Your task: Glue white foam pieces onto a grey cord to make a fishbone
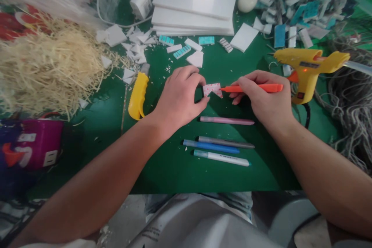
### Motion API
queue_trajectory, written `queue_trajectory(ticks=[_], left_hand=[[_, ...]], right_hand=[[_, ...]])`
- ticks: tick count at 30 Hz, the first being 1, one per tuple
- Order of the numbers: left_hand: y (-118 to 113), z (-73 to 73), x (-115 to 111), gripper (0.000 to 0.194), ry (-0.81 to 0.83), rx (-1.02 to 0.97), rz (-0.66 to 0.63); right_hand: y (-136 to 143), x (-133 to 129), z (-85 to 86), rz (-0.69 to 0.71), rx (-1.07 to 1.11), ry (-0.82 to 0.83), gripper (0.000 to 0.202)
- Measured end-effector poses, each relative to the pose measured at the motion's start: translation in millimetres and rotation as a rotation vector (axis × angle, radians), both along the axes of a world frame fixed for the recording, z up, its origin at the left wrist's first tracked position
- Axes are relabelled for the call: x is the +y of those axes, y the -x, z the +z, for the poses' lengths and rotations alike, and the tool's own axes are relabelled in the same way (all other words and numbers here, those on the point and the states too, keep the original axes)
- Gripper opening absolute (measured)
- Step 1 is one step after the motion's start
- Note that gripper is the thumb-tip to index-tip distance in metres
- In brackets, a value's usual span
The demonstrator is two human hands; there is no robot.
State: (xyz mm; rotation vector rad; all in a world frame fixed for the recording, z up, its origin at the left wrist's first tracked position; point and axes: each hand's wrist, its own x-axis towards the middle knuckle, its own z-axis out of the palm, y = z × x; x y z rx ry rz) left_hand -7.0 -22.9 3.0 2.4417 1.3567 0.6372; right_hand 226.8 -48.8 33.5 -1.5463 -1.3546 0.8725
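- The small white piece [213, 88], dotted in pink or red, lies at the middle of the green surface [165, 174], between the two hands; its near edge is notched.
- The left hand [181, 91] pinches the left end of this piece between thumb and forefinger, the other fingers curled alongside.
- The right hand [263, 95] is closed in a writing grip around an orange marker [270, 88], thumb and fingers pressed to its slim barrel; the tip meets the right end of the piece.
- Just nearer the person lies a smooth pink marker [226, 120], then a grey marker [226, 142], a blue marker [212, 146] and a white marker [222, 158] with teal ends, roughly parallel.
- Left of the left hand rests a cutter [138, 95] with a ridged yellow handle.
- Beyond the hands are flat white offcuts and teal-marked strips [182, 51], backed by a stack of smooth white rectangular sheets [193, 9].
- Beside the stack sits a rounded white object [248, 0].
- Right of the right hand lies a yellow glue gun [308, 71], with a tangle of stringy grey strands [348, 97] past it.
- At far left spreads a loose heap of pale, curly, straw-like shreds [49, 69].
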Motion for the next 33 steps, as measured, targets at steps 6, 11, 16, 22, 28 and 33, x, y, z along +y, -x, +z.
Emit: queue_trajectory(ticks=[6, 11, 16, 22, 28, 33], left_hand=[[0.3, 0.4, 0.1, 0.018, -0.004, 0.002, -0.008], [1.3, -0.2, 0.7, 0.02, 0.002, 0.002, -0.022], [1.0, 0.3, 0.7, 0.017, 0.013, 0.001, -0.006], [0.1, 0.2, 0.0, 0.016, 0.008, -0.012, -0.005], [-0.1, 0.4, 0.1, 0.017, 0.014, -0.029, 0.003], [-0.1, 2.7, 1.0, 0.017, 0.041, -0.016, -0.01]], right_hand=[[2.9, -1.8, 3.8, -0.038, 0.024, 0.005, 0.024], [6.4, -2.4, 8.9, -0.065, 0.071, 0.041, 0.029], [6.7, -3.5, 9.7, -0.034, 0.048, 0.053, 0.03], [2.9, -2.6, -0.8, -0.03, 0.037, -0.03, 0.028], [4.5, 1.5, -4.0, 0.0, 0.018, -0.024, 0.027], [6.8, 1.0, -1.4, -0.008, 0.021, -0.016, 0.029]])
